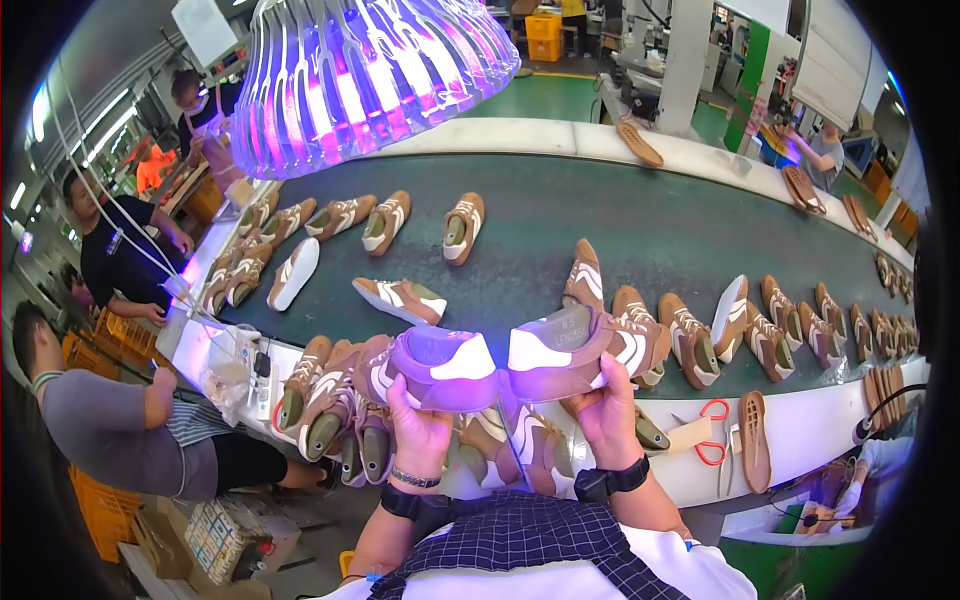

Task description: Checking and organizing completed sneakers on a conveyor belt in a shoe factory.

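A ribbed lamp head (370, 80), glowing violet, hangs nearest, at 11 o'clock of the view. At 7 o'clock from the centre, the left grip (420, 430) pinches a brown lace-up sneaker (430, 376), thumb up its near side, other fingers largely hidden. At 4 o'clock the right grip (605, 415) pinches a matching sneaker (575, 372) the same way.

Each shoe probably handles as light, its upper soft and giving, its sole stiffer; neither seems fragile, though the smooth white heel panel may be slick and mark easily. Low along the rear half, close to the sole, looks the best hold.

The first sneaker lies at 12 o'clock of its grip, toe toward 9; the second lies at 11 o'clock of its grip, toe toward 3, the heels facing, just apart. Beyond, more sneakers (463, 230) stand on a green conveyor belt (540, 200); red-handled scissors (726, 412) lie at 4 o'clock on the white desk (800, 432).
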A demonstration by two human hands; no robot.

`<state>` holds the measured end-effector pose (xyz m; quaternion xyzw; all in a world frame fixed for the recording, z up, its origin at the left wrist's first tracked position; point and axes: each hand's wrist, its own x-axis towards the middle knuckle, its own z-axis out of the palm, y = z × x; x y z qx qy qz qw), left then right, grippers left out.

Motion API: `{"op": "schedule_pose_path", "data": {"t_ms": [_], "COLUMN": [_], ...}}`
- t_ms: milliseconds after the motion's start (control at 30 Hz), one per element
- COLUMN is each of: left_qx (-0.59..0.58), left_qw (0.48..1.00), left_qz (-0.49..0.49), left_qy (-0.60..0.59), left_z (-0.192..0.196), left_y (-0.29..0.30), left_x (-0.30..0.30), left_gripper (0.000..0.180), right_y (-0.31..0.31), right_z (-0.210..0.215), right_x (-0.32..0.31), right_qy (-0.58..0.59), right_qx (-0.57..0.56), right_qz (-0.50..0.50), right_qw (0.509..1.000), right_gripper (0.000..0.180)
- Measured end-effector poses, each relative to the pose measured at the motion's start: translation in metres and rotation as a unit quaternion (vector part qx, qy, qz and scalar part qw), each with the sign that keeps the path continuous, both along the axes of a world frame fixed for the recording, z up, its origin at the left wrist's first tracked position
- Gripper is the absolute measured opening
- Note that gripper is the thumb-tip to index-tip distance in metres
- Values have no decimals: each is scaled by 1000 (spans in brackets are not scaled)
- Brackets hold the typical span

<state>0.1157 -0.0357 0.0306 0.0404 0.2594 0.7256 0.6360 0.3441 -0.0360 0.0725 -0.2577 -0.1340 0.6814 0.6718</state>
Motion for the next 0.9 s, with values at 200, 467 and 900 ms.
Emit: {"op": "schedule_pose_path", "data": {"t_ms": [200,467,900], "left_qx": [-14,-12,-24], "left_qw": [999,999,998], "left_qz": [-7,-17,-30], "left_qy": [34,45,54], "left_z": [11,6,2], "left_y": [-1,2,4], "left_x": [12,13,12], "left_gripper": [50,49,46], "right_y": [-6,-7,-4], "right_z": [-3,-15,-19], "right_x": [5,8,5], "right_qy": [-7,-6,-15], "right_qx": [-2,8,-17], "right_qz": [-15,-9,-8], "right_qw": [1000,1000,1000], "right_gripper": [38,46,36]}}
